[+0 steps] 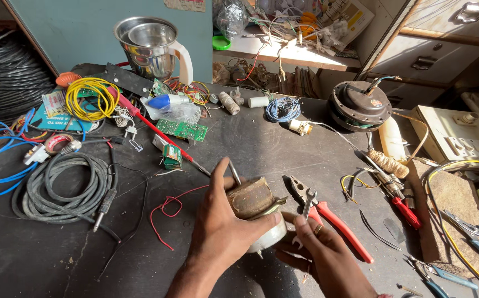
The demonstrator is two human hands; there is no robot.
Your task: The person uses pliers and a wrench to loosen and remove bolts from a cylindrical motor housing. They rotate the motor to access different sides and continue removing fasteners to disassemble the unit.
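Between both hands, small motor (256, 212): left hand (220, 232) clasping it, right hand (319, 251) cupping underneath (red-handled pliers (327, 215) beside).

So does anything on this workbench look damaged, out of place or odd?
Yes. The small motor, held in the left hand and right hand, looks rusty and bare, without a casing. A fan motor lies with cut wires sticking up. Loose wire scraps and tools are scattered over the black table.
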